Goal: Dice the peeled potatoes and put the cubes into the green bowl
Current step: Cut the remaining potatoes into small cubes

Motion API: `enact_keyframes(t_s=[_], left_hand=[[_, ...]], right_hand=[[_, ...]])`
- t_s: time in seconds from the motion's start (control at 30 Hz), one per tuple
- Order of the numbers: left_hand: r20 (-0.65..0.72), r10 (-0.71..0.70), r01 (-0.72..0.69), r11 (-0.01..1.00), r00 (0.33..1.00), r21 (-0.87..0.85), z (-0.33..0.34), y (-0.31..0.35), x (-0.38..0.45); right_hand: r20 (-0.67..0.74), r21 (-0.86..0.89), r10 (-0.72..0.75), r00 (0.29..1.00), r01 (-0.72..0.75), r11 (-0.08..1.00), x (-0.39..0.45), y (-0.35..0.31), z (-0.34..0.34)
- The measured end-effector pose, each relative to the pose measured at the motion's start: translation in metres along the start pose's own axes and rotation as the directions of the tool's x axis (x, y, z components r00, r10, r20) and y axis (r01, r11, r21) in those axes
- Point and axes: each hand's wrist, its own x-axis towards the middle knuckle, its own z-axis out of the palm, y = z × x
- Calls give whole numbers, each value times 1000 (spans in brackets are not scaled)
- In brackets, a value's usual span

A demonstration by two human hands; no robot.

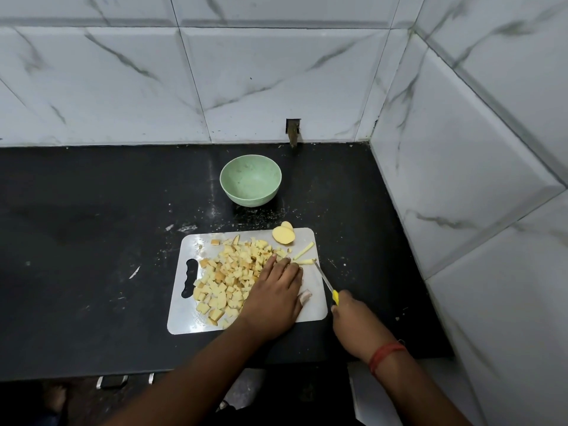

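Two bare hands over a white plastic cutting board [196, 321] w/ a handle slot at its left end. Left hand [275, 298] lies palm-down, fingers together and fairly flat, resting on the board at the right edge of the pile of pale yellow potato cubes [229, 279]; fingertips touch cubes near the pile's far side; whether anything is under the palm, can't tell. Right hand [353, 321] is closed round the yellow handle of a small thin-bladed knife [325, 282], wrist w/ a red thread band [385, 355]. Blade angles up-left, tip just beside two uncut potato sticks [304, 255] at the board's right far corner. Half-round peeled potato pieces [284, 234] sit at that far corner, one partly over the board's edge. Cubes cover most of the board's left and middle. Board lies on a black stone worktop [92, 241], dusted w/ pale specks. Light green round bowl [250, 179] stands on the worktop beyond the board, apart from it, upright, no cubes inside. White marble-look wall tiles [123, 87] behind and to the right.
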Motion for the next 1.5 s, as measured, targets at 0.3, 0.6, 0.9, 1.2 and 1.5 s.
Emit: enact_keyframes(t_s=[0.3, 0.6, 0.9, 1.2, 1.5], left_hand=[[35, -15, 15, 1000, 999, -3, -1, 2, 8], [39, -25, 30, 991, 999, -127, 0, -2, 11], [103, -31, 44, 991, 994, -127, 3, -5, 15], [53, -17, 25, 988, 998, -155, 4, -5, 14], [58, 13, -2, 983, 998, -182, 3, -7, 15]], right_hand=[[-49, -4, -22, 999, 21, 1000, -1, -3, 0], [35, -34, 77, 996, -76, 997, 11, -18, 4], [0, -7, 33, 999, -33, 999, -8, -5, 7], [64, -60, 42, 997, -38, 997, 6, -21, 8], [-6, -10, 13, 1000, -13, 1000, 1, -14, 2]])
